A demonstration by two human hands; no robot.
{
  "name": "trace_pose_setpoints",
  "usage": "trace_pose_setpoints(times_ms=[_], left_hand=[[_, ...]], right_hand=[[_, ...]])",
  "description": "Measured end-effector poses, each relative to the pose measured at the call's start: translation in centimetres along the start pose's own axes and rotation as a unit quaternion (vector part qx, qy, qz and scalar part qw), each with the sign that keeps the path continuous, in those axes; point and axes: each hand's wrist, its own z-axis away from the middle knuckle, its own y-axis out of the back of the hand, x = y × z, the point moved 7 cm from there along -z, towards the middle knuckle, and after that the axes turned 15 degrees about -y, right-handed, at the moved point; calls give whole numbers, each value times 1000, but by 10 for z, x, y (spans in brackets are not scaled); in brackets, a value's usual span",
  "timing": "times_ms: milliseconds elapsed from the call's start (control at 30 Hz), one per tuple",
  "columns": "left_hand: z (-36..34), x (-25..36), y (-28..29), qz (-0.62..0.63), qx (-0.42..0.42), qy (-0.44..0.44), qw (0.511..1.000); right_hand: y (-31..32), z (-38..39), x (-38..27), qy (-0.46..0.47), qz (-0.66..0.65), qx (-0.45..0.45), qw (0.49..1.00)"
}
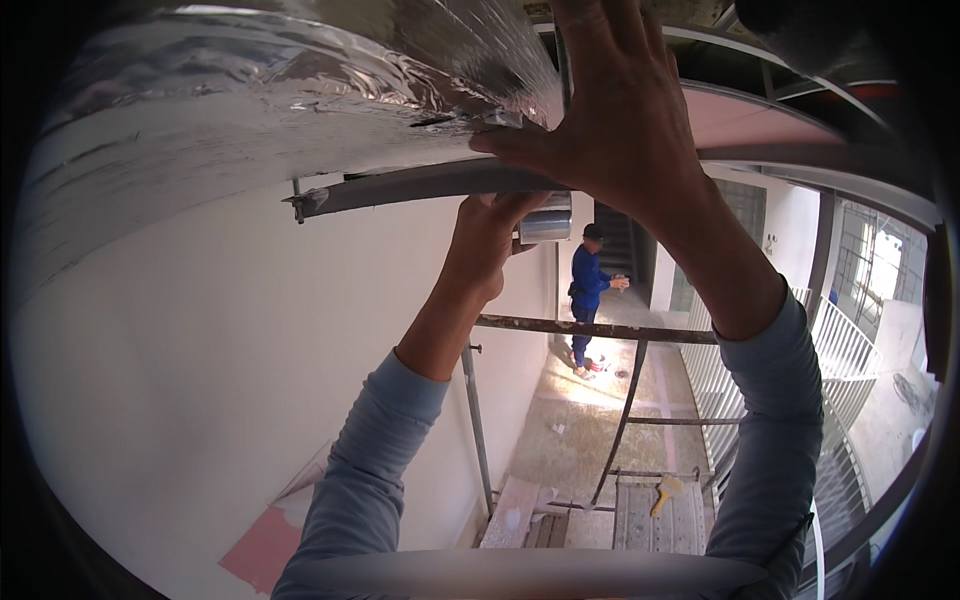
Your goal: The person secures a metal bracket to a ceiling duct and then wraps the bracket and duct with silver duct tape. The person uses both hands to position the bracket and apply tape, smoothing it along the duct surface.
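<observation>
So I've got both arms up overhead. My left hand [483, 240] is curled round a silver roll [546, 224], which sits near the middle of the frame, just under a dark grey strip [420, 188]. My right hand [628, 125], top centre, has its thumb stuck well out from the fingers, which point up; the thumb tip is at the edge of the foil sheet [350, 75]. Can't tell how hard it's pressing.

The foil fills most of the upper left: shiny and badly crinkled along the middle, duller and smoother lower down. Upper right there's a flat pink panel [750, 122] with metal framing around it.

Room-wise, a big plain white wall [250, 320] takes up the left side, with a pinkish piece [262, 550] at lower left. Below my hands is a scaffold frame [600, 327], with a yellow-handled tool [665, 493] lying on a plank [640, 530] at bottom centre-right. Past that, a person in blue [588, 285] stands on a sunlit, scuffed floor [640, 385], with white railings [845, 345] over on the right.
</observation>
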Motion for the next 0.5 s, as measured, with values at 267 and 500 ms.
trace_pose_setpoints(times_ms=[267,500], left_hand=[[-2,-2,3,-25,15,9,1000],[0,0,4,-22,13,-3,1000]], right_hand=[[3,-3,-3,15,-38,0,999],[2,-4,-5,20,-59,1,998]])
